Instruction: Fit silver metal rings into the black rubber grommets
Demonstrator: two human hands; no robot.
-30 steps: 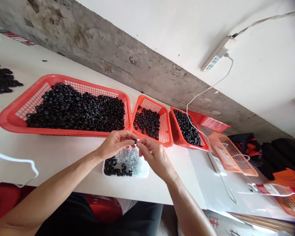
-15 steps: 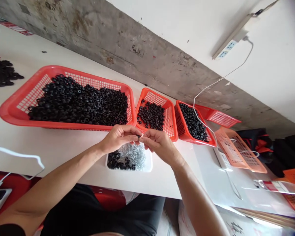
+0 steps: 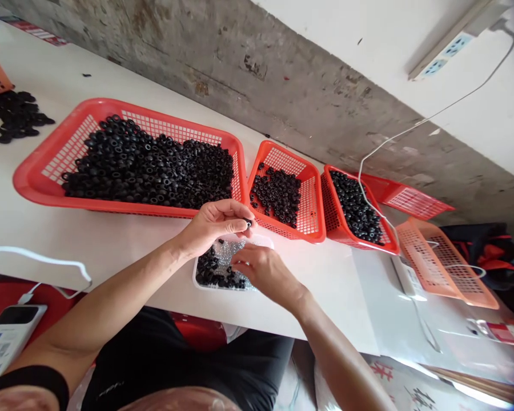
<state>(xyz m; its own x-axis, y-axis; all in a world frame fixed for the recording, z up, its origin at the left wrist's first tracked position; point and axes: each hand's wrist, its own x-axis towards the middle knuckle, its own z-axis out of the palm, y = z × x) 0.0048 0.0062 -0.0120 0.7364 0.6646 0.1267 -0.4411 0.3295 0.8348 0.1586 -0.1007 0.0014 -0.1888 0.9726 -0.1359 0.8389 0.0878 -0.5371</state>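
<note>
Between thumb and fingers, my left hand [image 3: 218,224] pinches a small black ring-shaped part [image 3: 248,223] with a pale centre. It is held above the back edge of a shallow white tray [image 3: 196,279]. In that tray lie many tiny clear or silvery beads [image 3: 230,249] and a heap of small black pieces [image 3: 212,273] on the left. My right hand [image 3: 263,267] is low over the tray's right side, its fingers bent and thumb and forefinger drawn together at the beads. Whatever is between those fingertips is too small to make out.
Behind the tray stand a large red basket [image 3: 38,191] of black rings, a smaller red basket [image 3: 310,211] and another red basket [image 3: 389,242], both holding black parts. A white cable [image 3: 394,134] hangs across the right one. Orange baskets [image 3: 448,265] lie further right; a power bank [image 3: 15,328] is at lower left.
My hands were together at the black part. Now my right hand has come away and down into the tray, while my left keeps the part. The view has shifted slightly.
</note>
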